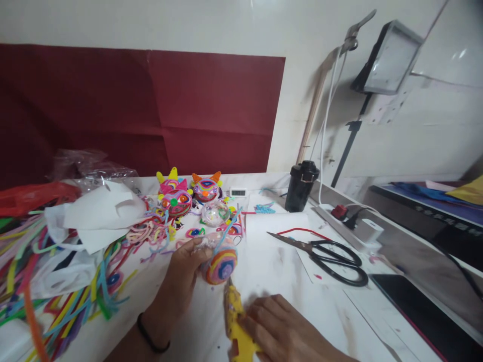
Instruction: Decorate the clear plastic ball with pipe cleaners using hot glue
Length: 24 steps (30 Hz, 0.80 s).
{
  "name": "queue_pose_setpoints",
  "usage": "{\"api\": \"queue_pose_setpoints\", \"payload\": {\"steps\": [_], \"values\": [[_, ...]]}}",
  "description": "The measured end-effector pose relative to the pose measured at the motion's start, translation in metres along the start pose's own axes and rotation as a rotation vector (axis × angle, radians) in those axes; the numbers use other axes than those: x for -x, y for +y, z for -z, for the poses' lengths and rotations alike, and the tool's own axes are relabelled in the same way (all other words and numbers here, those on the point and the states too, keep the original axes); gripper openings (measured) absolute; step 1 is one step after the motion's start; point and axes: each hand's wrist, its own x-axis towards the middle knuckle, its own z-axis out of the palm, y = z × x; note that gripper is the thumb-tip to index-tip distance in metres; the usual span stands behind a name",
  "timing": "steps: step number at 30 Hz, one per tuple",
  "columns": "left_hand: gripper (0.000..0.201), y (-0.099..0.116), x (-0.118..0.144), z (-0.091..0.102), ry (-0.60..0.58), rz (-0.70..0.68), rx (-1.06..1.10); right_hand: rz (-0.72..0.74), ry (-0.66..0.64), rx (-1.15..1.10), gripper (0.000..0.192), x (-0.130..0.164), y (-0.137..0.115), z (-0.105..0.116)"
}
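Observation:
My left hand [183,274] is closed on a round craft piece [223,265] covered in coiled rings of orange, blue and purple pipe cleaner. A loose light-blue pipe cleaner [227,229] sticks up from its top. In my right hand [277,324] is a yellow hot glue gun [237,319], its nozzle pointing up close to the lower edge of the craft piece. Whether the nozzle touches it I cannot tell. Behind stand two finished-looking animal faces, one with yellow and pink ears [175,198] and one with orange ears [206,187], plus a clear round shell [215,213].
Black-handled scissors [332,259] lie open on the right, near a phone [422,311]. A black bottle [301,186] and a power strip [352,226] stand behind. Bundles of coloured pipe cleaners [71,311] and white paper [103,211] crowd the left side.

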Motion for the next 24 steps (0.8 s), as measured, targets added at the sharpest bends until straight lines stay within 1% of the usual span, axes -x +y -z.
{"api": "queue_pose_setpoints", "payload": {"steps": [2,3,4,5,7,10,11,13,16,20,24], "values": [[0.015,-0.004,-0.001,0.001,0.047,0.020,-0.024,-0.042,0.013,-0.130,0.026,-0.007,0.000,0.013],[0.019,-0.006,-0.002,0.002,0.074,0.032,-0.032,-0.056,0.044,-0.192,0.027,-0.012,0.001,0.021],[0.023,-0.008,-0.002,0.003,0.093,0.041,-0.038,-0.097,0.119,-0.217,0.027,-0.018,0.002,0.029],[0.026,-0.010,-0.003,0.003,0.103,0.049,-0.044,-0.141,0.145,-0.183,0.028,-0.025,0.005,0.035],[0.027,-0.013,-0.002,0.003,0.064,0.056,-0.057,-0.122,0.257,-0.071,0.025,-0.042,0.011,0.045],[0.022,-0.015,0.000,0.001,-0.043,0.030,-0.064,-0.073,0.307,0.039,0.020,-0.066,0.024,0.047],[0.020,-0.016,0.000,0.001,-0.052,0.026,-0.066,-0.060,0.297,0.048,0.017,-0.073,0.028,0.046],[0.018,-0.017,0.000,0.001,-0.029,0.033,-0.075,-0.054,0.268,0.041,0.014,-0.082,0.036,0.043],[0.017,-0.018,-0.002,0.002,-0.016,0.045,-0.085,-0.066,0.224,0.012,0.017,-0.088,0.043,0.042],[0.017,-0.015,-0.003,0.001,-0.039,0.047,-0.075,-0.092,0.160,-0.018,0.021,-0.092,0.046,0.045],[0.016,-0.013,-0.002,0.000,-0.023,0.079,-0.083,-0.119,0.092,-0.055,0.019,-0.095,0.047,0.047]]}}
